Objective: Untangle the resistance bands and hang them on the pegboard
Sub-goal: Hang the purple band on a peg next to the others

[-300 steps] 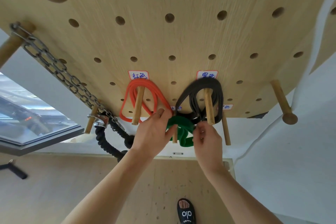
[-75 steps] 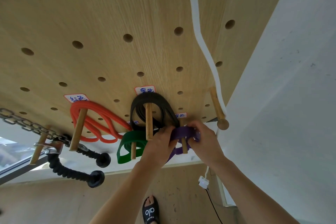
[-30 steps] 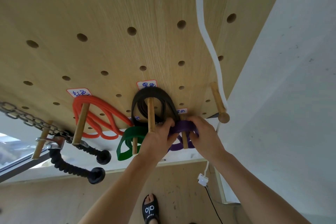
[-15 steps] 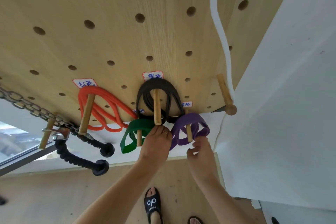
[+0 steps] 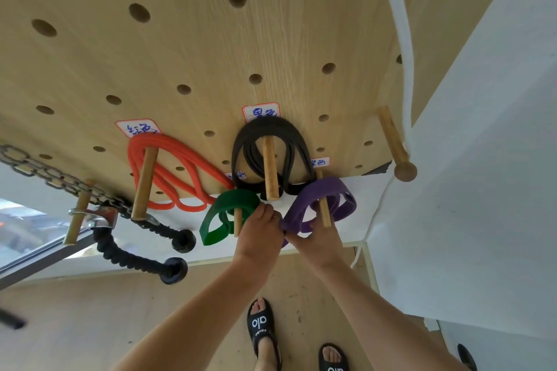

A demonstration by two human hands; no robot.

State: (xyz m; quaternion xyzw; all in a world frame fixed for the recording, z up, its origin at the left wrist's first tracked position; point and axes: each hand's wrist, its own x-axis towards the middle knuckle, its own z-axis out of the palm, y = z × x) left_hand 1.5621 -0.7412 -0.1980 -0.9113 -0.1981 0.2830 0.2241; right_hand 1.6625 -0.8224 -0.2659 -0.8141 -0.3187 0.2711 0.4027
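Observation:
Four bands hang on wooden pegs of the pegboard [image 5: 187,39]. The red band [image 5: 168,178] is at the left and the black band [image 5: 271,132] at the centre. Below them hang the green band [image 5: 215,220] and the purple band [image 5: 319,190]. My left hand [image 5: 259,235] sits between the green and purple bands, back toward me, fingers curled at the purple band's left end. My right hand [image 5: 321,242] is just under the purple band's peg [image 5: 324,214] and grips the band's lower strand. The fingertips of both hands are hidden.
A steel chain [image 5: 45,173] and a black rope handle [image 5: 132,253] hang at the left. A bare knobbed peg [image 5: 394,144] sticks out at the right beside a white cord [image 5: 402,18] and a white wall [image 5: 482,159]. My sandalled feet [image 5: 262,331] stand on the wooden floor.
Half a second ago my right hand hung free below the purple band; it has risen and taken hold of it. My left hand has moved slightly right toward the band's left end.

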